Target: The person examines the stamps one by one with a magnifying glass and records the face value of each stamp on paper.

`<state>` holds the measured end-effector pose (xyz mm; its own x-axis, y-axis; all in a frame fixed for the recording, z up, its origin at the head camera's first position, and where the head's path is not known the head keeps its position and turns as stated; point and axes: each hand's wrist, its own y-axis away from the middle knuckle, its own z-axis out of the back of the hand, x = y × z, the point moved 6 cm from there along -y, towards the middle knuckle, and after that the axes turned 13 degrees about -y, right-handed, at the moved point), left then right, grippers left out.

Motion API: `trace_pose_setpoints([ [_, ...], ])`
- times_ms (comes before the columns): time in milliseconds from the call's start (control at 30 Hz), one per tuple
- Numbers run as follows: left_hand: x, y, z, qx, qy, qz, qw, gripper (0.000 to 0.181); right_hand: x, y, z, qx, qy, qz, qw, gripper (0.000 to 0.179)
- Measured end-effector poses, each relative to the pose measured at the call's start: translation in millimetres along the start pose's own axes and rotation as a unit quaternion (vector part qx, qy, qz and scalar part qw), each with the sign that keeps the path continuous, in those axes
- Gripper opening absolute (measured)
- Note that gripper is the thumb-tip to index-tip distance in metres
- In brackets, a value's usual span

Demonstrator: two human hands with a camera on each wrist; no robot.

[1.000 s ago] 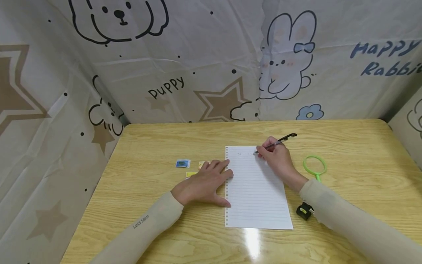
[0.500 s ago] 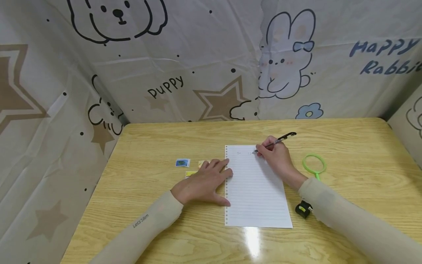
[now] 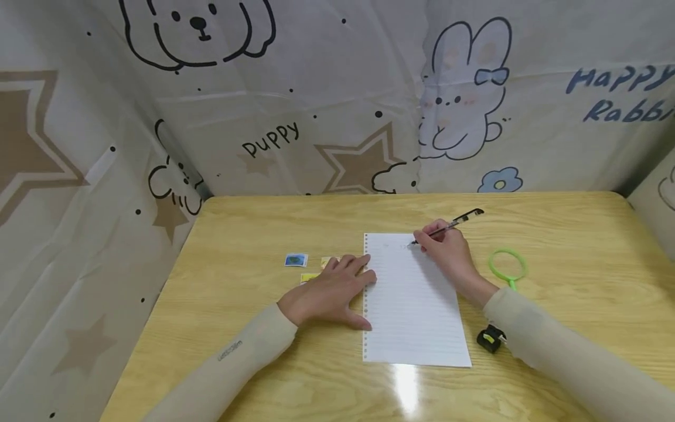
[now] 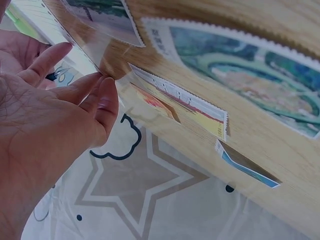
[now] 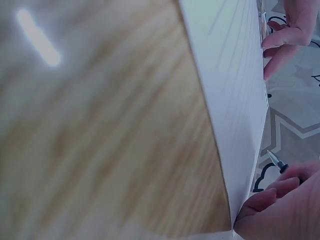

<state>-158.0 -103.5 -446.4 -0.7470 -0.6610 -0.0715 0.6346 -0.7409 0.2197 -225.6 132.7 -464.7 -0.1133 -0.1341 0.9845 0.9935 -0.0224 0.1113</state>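
Observation:
A sheet of lined loose-leaf paper [image 3: 411, 305] with a punched left edge lies on the wooden table. My right hand [image 3: 448, 255] pinches a black pen [image 3: 454, 223] near its point, over the top lines of the sheet; small faint marks show there. In the right wrist view the metal tip of the pen [image 5: 276, 160] sticks out past the fingers. With fingers spread, my left hand [image 3: 334, 293] rests across the sheet's punched edge. Beside and partly under that hand are several postage stamps, among them a blue stamp [image 3: 296, 260] and a yellow one [image 3: 307, 278].
A green-rimmed magnifying glass [image 3: 507, 265] lies right of the sheet, its handle partly behind the right sleeve. Close to the right forearm sits a small black tape measure [image 3: 490, 339]. Larger in the left wrist view, a landscape stamp [image 4: 245, 75] lies near the wrist. A printed cloth hangs behind the table.
The pen's back end has swung slightly to the right while its tip stays near the same top line. The left hand keeps its place; the whole head view has shifted a little.

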Motion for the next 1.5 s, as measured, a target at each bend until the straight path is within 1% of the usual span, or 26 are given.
trace_pose_setpoints([
  [167,0.5,1.9,-1.0,0.002,-0.002,0.005,1.0,0.08,2.0,1.9,-3.0,0.002,-0.034,-0.001,0.9994,0.03],
  [300,0.3,2.1,-0.4,0.002,0.003,0.002,1.0,0.08,0.6,3.6,-3.6,0.003,-0.093,-0.02,0.9955,0.033],
  [400,-0.6,2.5,0.3,0.0,0.005,-0.001,1.0,0.08,1.0,4.9,-3.6,0.014,-0.13,-0.032,0.9909,0.044],
  [500,-1.3,2.7,0.4,-0.001,0.004,-0.002,1.0,0.08,4.9,6.8,-2.9,0.024,-0.138,-0.03,0.9897,0.057],
  [567,-1.6,2.7,0.8,-0.002,0.003,-0.002,1.0,0.08,7.9,8.7,-1.7,0.023,-0.133,-0.023,0.9905,0.062],
  [633,-1.7,2.6,0.9,-0.003,0.003,-0.002,1.0,0.08,10.7,11.2,-0.2,0.011,-0.133,-0.014,0.991,0.061],
  [733,-1.6,2.8,1.4,-0.004,0.002,-0.002,1.0,0.08,12.8,15.1,3.2,-0.02,-0.147,0.003,0.989,0.048],
  [800,-1.6,2.7,1.5,-0.005,0.001,-0.004,1.0,0.08,13.8,17.3,5.9,-0.042,-0.167,0.02,0.9848,0.037],
  [867,-1.7,2.6,2.1,-0.007,-0.001,-0.005,1.0,0.079,14.2,18.2,8.4,-0.055,-0.194,0.042,0.9786,0.03],
  [933,-1.6,2.3,2.4,-0.008,-0.003,-0.005,0.9999,0.079,15.6,19.0,10.0,-0.056,-0.214,0.065,0.973,0.029],
  [1000,-1.5,2.1,2.5,-0.008,-0.006,-0.005,0.9999,0.079,16.8,19.6,10.9,-0.044,-0.227,0.083,0.9693,0.033],
  [1067,-1.5,1.8,2.3,-0.008,-0.008,-0.004,0.9999,0.08,17.9,20.8,11.7,-0.029,-0.221,0.094,0.9702,0.036],
  [1167,-1.5,1.4,1.9,-0.006,-0.007,-0.003,1.0,0.08,18.2,23.6,13.3,-0.012,-0.184,0.094,0.9783,0.046],
  [1267,-1.8,1.1,1.9,-0.007,-0.005,-0.001,1.0,0.08,18.3,27.2,16.7,-0.014,-0.136,0.094,0.9861,0.058],
  [1300,-1.9,1.1,1.9,-0.007,-0.005,0.0,1.0,0.08,18.5,28.3,17.7,-0.018,-0.125,0.095,0.9874,0.06],
  [1367,-2.1,0.9,1.8,-0.007,-0.007,0.001,1.0,0.08,19.2,30.5,19.7,-0.026,-0.114,0.099,0.9882,0.063],
  [1500,-2.0,0.1,0.4,-0.005,-0.007,0.002,1.0,0.081,20.4,35.2,22.6,-0.039,-0.117,0.112,0.9861,0.064],
])
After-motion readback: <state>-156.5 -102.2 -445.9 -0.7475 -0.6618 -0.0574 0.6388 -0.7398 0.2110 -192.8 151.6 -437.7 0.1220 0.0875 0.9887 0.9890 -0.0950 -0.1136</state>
